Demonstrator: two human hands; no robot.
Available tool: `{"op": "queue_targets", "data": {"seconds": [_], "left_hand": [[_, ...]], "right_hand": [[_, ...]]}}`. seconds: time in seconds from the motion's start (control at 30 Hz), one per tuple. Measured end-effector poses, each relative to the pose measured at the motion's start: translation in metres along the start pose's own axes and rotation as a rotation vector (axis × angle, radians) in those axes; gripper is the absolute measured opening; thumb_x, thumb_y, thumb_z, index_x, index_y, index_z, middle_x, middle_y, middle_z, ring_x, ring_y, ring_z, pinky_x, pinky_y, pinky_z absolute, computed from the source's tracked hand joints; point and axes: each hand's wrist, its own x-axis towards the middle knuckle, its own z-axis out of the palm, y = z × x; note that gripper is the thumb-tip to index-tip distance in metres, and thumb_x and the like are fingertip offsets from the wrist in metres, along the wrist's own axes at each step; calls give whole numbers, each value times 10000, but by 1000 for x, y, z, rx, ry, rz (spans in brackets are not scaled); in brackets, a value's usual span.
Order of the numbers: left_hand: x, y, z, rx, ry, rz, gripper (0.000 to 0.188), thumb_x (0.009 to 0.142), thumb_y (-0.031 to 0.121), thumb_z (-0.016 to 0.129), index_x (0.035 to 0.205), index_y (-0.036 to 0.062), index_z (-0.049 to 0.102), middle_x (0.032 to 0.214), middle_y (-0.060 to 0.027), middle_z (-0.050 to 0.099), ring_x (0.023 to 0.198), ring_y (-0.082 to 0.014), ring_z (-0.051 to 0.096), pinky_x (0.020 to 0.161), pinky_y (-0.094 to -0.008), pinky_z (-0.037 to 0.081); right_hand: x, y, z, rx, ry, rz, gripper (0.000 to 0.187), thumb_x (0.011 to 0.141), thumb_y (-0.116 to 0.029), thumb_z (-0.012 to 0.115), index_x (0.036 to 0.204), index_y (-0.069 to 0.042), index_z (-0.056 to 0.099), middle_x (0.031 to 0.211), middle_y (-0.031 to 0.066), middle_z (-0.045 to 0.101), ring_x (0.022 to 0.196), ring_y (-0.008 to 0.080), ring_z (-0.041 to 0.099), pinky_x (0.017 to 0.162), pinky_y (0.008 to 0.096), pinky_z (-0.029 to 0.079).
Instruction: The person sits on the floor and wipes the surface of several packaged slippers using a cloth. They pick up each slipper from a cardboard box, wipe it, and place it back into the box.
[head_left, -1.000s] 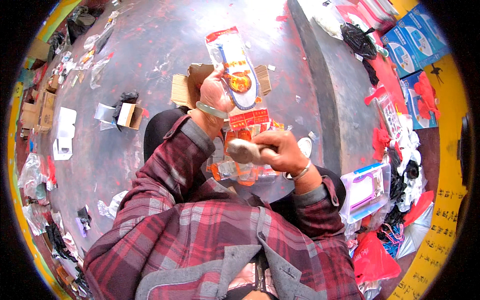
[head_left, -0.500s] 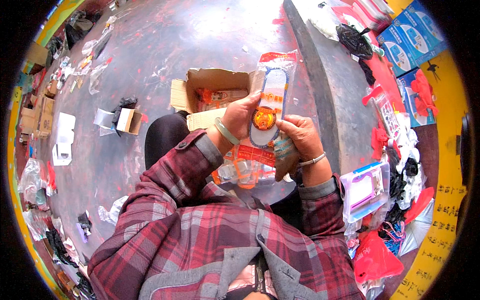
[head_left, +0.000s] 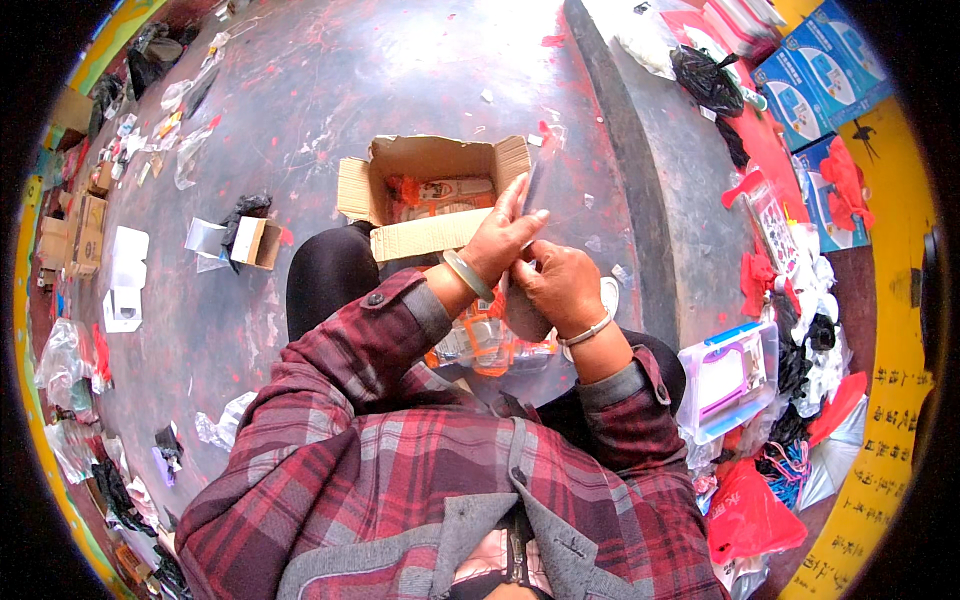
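Observation:
My left hand [head_left: 496, 238] is closed on a packaged insole [head_left: 544, 168] in clear plastic with a red top. The packet is turned nearly edge-on, so its printed front is hidden. My right hand [head_left: 563, 287] is closed against the packet's lower end, its fingertips close to my left hand. A grey-brown cloth-like piece [head_left: 525, 318] hangs below the right fingers; its kind is hard to make out. More orange-and-clear packets [head_left: 482, 342] lie in my lap. Beyond my left hand, an open cardboard box [head_left: 450, 234] contains similar packets [head_left: 445, 195].
A clear plastic case with a blue edge [head_left: 728, 385] stands at my right, near red bags [head_left: 755, 515] and a pile of black and white bags. Blue printed boxes [head_left: 822, 75] stand far right. A small opened box [head_left: 258, 243] and scattered wrappings lie left.
The insole packet has turned from face-on to nearly edge-on. My right hand has moved left and down, closer to my left hand.

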Motion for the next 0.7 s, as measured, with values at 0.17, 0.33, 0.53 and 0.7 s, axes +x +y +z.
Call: {"op": "queue_targets", "data": {"seconds": [0.17, 0.33, 0.53, 0.7], "left_hand": [[4, 4, -32, -532, 27, -317, 424, 885, 168, 405, 1287, 44, 363, 1125, -134, 522, 1053, -276, 532, 806, -423, 506], [-1, 22, -22, -841, -93, -364, 409, 883, 200, 417, 1210, -45, 443, 1139, -185, 549, 1030, -328, 559, 889, -500, 464], [-11, 9, -8, -721, -147, -512, 378, 908, 248, 422, 1184, -2, 489, 1080, -189, 589, 912, -299, 612, 855, -448, 479], [-17, 9, 7, -762, -264, -411, 374, 954, 326, 374, 1204, 69, 480, 1086, -115, 593, 931, -249, 602, 836, -400, 489]], "right_hand": [[7, 10, -60, 966, -144, 347, 274, 764, -203, 682, 943, 2, 653, 897, 103, 660, 772, 193, 619, 716, 293, 484], [3, 25, -86, 1720, 158, -64, 366, 819, -37, 526, 1178, 23, 488, 1134, 163, 566, 1022, 266, 571, 906, 395, 462], [25, 25, -60, 1469, 367, -33, 353, 843, -42, 521, 1193, -6, 486, 1157, 129, 548, 1043, 221, 551, 924, 347, 440], [34, 16, -31, 490, 323, -152, 338, 838, -113, 565, 1168, -45, 541, 1130, 139, 578, 1067, 220, 544, 925, 316, 410]]}}
